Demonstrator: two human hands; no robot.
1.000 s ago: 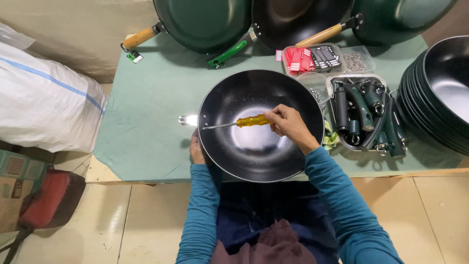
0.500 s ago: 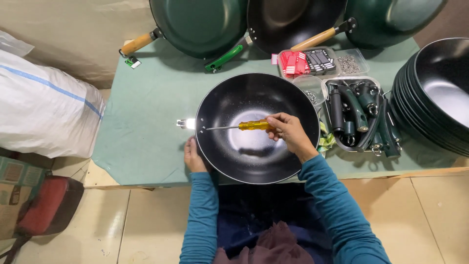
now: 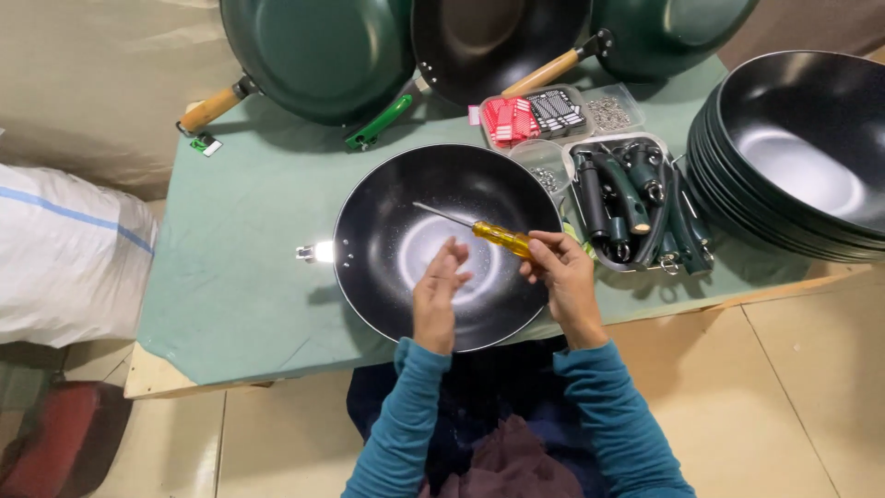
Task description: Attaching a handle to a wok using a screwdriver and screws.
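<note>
Right hand: my right hand [image 3: 564, 277] has its fingers clamped round the yellow handle of the screwdriver [image 3: 501, 238]; the thin metal shaft runs away from my fingertips, up and to the left, over the pan's bowl.
Left hand: my left hand [image 3: 437, 293] hovers over the pan with the fingers straight and together, holding nothing; whether they touch the pan's surface I cannot tell.
Black pan: the black pan [image 3: 387, 231] lies open side up right beneath both sets of fingers, on the green table cover [image 3: 240, 249].
Bracket: a small shiny metal bracket [image 3: 315, 252] sticks out of the pan's rim, well to the left of my left fingers.
Handle tray: just right of my right fingers sits a tray [image 3: 645, 207] of dark green and black handles.
Small boxes: beyond the fingertips of my right hand stand little clear boxes [image 3: 553, 115] with red, black and metal bits.
Pan stack: far right of my right hand, a stack of black pans [image 3: 793, 157].
Finished pans: past both hands, green pans with handles [image 3: 313, 55] lean at the table's far edge.
</note>
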